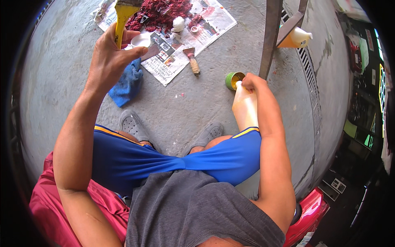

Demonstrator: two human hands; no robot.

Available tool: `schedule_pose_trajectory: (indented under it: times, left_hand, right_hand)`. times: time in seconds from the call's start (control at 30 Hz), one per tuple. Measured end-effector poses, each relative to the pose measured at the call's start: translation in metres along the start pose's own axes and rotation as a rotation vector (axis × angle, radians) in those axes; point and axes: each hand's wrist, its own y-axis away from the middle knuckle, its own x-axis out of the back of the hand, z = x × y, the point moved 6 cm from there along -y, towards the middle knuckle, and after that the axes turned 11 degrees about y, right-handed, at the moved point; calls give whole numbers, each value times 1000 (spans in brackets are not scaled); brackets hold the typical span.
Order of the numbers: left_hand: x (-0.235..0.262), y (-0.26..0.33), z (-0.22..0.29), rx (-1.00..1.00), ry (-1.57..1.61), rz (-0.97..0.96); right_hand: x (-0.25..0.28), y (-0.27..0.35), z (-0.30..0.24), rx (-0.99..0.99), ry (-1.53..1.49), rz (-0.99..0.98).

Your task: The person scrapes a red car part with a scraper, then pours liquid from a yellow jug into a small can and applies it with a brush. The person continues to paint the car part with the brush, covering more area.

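My left hand (113, 57), at the upper left, is closed around the yellow handle of a brush-like tool (123, 18), its broad dark end pointing away from me. A small white cap or cup (141, 40) sits between the fingers and thumb of that hand. Near the thumb tip shows a flat grey piece (151, 52); whether it is held I cannot tell. My right hand (254, 81) grips a whitish plastic jug (245, 108) near its neck, with yellowish liquid inside. The jug tilts toward a green tin can (229, 81), its mouth at the can's opening.
Newspaper (212, 24) carries a heap of red scraps (160, 14) and a white lump (178, 24). Beside it are a scraper (192, 61) and a blue cloth (126, 84). A metal post (269, 45), another jug (294, 38) and a floor grate (310, 72) lie to the right.
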Motion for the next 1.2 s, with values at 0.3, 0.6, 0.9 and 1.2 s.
schedule_pose_trajectory:
  times: [0.3,0.6,0.9,1.2]
  left_hand:
    - [4,2,-3,28,55,-24]
    - [11,21,10,-51,106,22]
    - [9,26,-5,161,116,-3]
    - [0,26,6,101,0,-6]
  right_hand:
    - [5,-10,-2,17,105,-4]
    - [18,-5,-7,87,52,-61]
    - [16,14,-12,191,63,-51]
    - [16,6,-4,165,168,-10]
